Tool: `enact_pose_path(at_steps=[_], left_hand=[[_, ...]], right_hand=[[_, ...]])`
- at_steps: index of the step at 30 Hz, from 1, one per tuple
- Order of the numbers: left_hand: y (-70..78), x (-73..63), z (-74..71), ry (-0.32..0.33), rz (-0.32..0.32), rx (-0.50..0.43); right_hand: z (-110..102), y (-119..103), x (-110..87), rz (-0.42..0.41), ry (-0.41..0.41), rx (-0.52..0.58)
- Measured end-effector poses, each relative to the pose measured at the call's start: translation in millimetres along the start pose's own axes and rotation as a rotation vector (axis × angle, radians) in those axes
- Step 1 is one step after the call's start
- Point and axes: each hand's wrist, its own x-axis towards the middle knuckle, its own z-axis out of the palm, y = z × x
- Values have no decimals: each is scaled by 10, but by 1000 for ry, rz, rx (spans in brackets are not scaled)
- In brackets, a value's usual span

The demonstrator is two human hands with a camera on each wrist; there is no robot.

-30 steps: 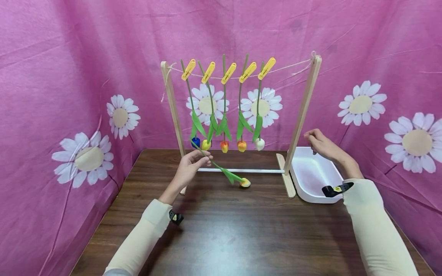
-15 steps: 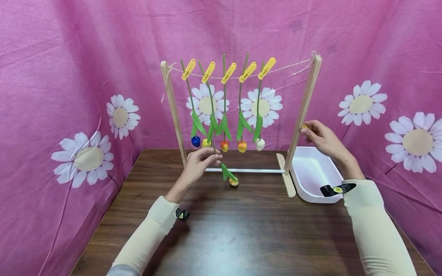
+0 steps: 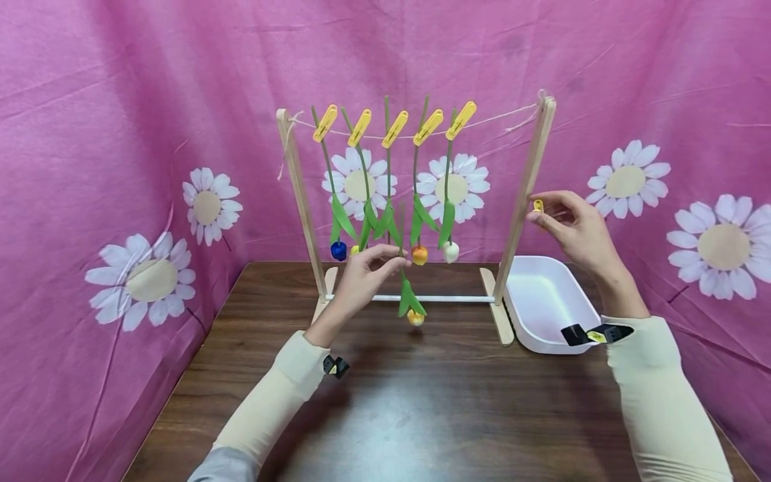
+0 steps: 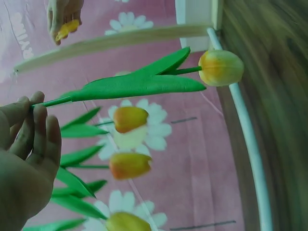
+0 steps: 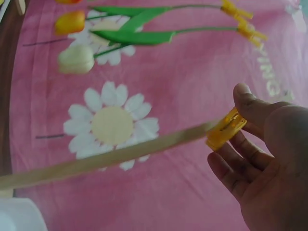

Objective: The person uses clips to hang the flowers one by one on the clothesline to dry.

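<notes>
My left hand (image 3: 370, 278) pinches the stem of a yellow-and-white artificial tulip (image 4: 220, 68), which hangs bloom down in front of the rack. In the right wrist view, a yellow clothespin (image 5: 225, 129) is held between the thumb and fingers of my right hand (image 5: 269, 159), beside the rack's right post (image 3: 530, 194). Several tulips hang upside down from the string (image 3: 494, 120) by yellow clothespins, among them a blue tulip (image 3: 338, 251), an orange tulip (image 3: 419, 255) and a white tulip (image 3: 450, 252). My left hand hides part of the middle blooms.
A white plastic tub (image 3: 545, 345) stands right of the rack on the brown wooden table (image 3: 385, 415). The rack's white crossbar (image 3: 452, 298) runs low between its wooden feet. A pink cloth (image 3: 385, 47) with printed daisies surrounds the table.
My left hand has moved right with the tulip, which has swung from slanting to hanging straight down. My right hand has risen from above the tub, the clothespin now showing in its fingers.
</notes>
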Motion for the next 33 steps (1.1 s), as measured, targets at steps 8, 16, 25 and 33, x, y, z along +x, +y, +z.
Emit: enact_pose_path(at_steps=[8,16,25,33], left_hand=[[208,220,199,0,56,40],[382,485,467,-15,100,16],[549,758,662,6,110,78],[665,995,776,27,94,89]], right_hand=[[54,-339,2,-26,-46,59],[120,-562,102,-89,-50,114],[131,-744,240,-90,30,160],[104,-812,330,-50,84,253]])
